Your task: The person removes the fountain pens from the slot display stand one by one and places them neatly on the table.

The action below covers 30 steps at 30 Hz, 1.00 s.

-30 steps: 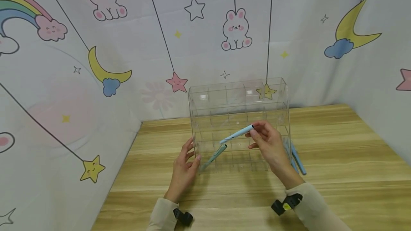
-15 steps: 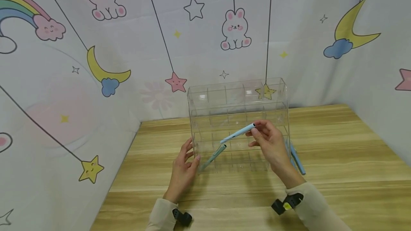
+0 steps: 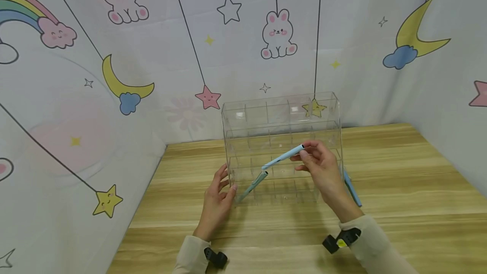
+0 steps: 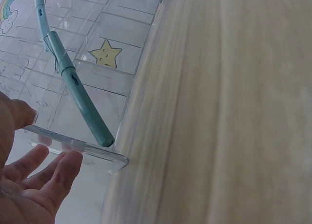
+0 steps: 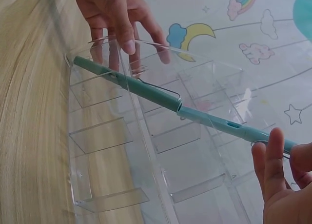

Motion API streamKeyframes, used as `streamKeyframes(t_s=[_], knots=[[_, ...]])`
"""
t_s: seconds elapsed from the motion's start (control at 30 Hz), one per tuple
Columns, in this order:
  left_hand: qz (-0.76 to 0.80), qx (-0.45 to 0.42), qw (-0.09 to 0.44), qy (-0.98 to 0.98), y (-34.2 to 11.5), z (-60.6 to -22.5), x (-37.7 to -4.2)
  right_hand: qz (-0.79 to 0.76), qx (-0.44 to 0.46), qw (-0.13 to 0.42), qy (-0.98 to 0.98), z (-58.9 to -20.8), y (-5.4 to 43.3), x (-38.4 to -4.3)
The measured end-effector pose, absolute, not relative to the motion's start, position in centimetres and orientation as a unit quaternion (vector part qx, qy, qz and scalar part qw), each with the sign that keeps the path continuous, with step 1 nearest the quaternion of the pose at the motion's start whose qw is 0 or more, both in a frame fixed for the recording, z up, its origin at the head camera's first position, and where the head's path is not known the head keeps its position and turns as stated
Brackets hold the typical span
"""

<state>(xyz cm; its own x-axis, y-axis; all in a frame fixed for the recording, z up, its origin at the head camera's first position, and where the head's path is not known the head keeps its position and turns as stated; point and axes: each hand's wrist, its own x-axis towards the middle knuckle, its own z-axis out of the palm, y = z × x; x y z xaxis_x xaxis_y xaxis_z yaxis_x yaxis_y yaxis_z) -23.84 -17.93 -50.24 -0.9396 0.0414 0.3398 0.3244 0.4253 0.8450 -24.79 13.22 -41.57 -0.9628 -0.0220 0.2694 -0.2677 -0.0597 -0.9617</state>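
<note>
A clear acrylic organizer (image 3: 256,129) with rows of small compartments stands on the wooden table. My left hand (image 3: 218,204) holds its left side wall, thumb on one face and fingers on the other. A green pen (image 3: 253,187) leans in the bottom left compartment, its upper end sticking out at the front. My right hand (image 3: 318,168) pinches a light blue pen (image 3: 283,157) near its upper end, in front of the organizer. In the right wrist view, the lower end of this light blue pen (image 5: 214,122) lines up with the green pen's (image 5: 151,93) upper end.
Blue pens (image 3: 352,188) lie on the table just right of the organizer, partly hidden by my right hand and forearm. A white curtain (image 3: 243,62) printed with rabbits, stars and moons hangs behind the wooden table (image 3: 411,189).
My right hand has shifted slightly right and up with the light blue pen. My left hand, the organizer and the green pen stay nearly still.
</note>
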Motion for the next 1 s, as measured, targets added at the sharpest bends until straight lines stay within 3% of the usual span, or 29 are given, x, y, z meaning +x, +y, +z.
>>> streamKeyframes(t_s=[1.0], knots=[[-0.527,-0.107,0.131,-0.833,-17.9,-50.1,-23.9,0.743,0.125,0.096,-0.651,-41.2,14.3,-24.9]])
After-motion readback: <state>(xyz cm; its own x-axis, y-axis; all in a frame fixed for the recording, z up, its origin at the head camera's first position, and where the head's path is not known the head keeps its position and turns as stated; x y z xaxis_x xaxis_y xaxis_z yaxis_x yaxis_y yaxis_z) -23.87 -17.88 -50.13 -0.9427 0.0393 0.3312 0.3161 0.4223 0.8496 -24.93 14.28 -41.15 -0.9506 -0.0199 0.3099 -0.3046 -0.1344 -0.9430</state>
